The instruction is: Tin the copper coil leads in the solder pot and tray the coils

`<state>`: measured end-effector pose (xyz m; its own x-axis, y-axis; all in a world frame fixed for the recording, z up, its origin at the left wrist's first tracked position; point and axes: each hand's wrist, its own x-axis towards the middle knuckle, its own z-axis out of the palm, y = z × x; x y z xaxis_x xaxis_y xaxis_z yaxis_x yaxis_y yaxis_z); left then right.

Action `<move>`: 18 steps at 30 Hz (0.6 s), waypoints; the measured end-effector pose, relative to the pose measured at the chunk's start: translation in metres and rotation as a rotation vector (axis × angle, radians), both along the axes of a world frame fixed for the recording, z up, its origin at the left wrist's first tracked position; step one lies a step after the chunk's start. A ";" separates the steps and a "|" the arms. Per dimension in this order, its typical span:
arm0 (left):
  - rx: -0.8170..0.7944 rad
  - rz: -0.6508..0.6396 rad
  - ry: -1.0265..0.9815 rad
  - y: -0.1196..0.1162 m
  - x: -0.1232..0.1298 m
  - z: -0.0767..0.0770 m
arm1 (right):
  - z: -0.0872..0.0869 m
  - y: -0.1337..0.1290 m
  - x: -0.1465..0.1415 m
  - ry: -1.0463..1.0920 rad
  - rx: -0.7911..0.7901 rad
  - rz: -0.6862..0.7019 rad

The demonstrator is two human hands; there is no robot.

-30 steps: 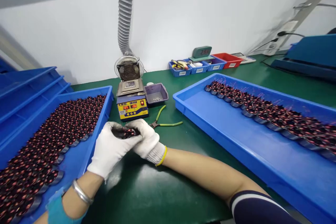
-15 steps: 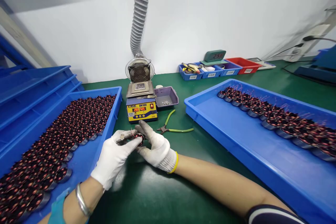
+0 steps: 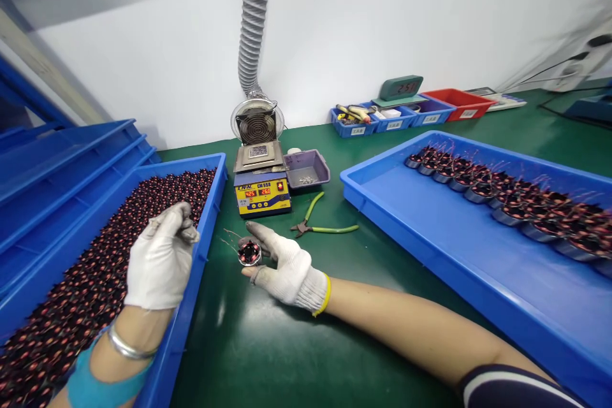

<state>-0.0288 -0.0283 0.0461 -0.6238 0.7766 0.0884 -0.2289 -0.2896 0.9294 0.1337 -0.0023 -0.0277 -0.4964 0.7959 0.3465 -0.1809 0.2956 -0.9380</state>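
My right hand (image 3: 282,264), in a white glove with grey, worn fingertips, grips a small motor stator (image 3: 249,252) between thumb and fingers above the green table. The stator has a silvery ring, a black core and copper windings. Thin wire ends stick out from it to the left. My left hand (image 3: 162,255), gloved as well, is over the right side of the left blue tray (image 3: 224,169). Its fingers are curled together, and whatever they may hold is hidden. Beneath and beyond it, that tray is packed with similar stators (image 3: 95,268).
A yellow soldering pot (image 3: 262,194) stands under a ducted fan (image 3: 258,124). Beside it are a purple bin (image 3: 310,169) and green-handled cutters (image 3: 329,229). The right blue tray (image 3: 382,204) holds rows of stators (image 3: 516,204). Small bins (image 3: 396,121) and a clock (image 3: 400,88) are behind.
My left hand has let go of the stator and moved left over the tray. My right hand keeps the stator, whose wires now point left. The view has shifted slightly.
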 end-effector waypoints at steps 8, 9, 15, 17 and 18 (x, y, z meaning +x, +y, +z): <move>-0.320 -0.388 0.535 -0.006 0.006 -0.010 | 0.003 -0.001 0.002 -0.097 0.012 -0.030; -0.318 -0.362 0.578 -0.005 0.008 -0.013 | 0.003 -0.002 0.002 -0.135 0.021 -0.041; -0.113 -0.010 0.342 0.005 -0.012 -0.013 | 0.005 -0.007 0.002 -0.134 -0.012 0.032; -0.128 -0.100 0.315 0.004 -0.023 -0.008 | 0.005 -0.006 0.002 -0.098 -0.043 0.048; -0.177 -0.198 0.362 0.002 -0.025 -0.005 | 0.005 -0.006 0.002 -0.081 -0.059 0.053</move>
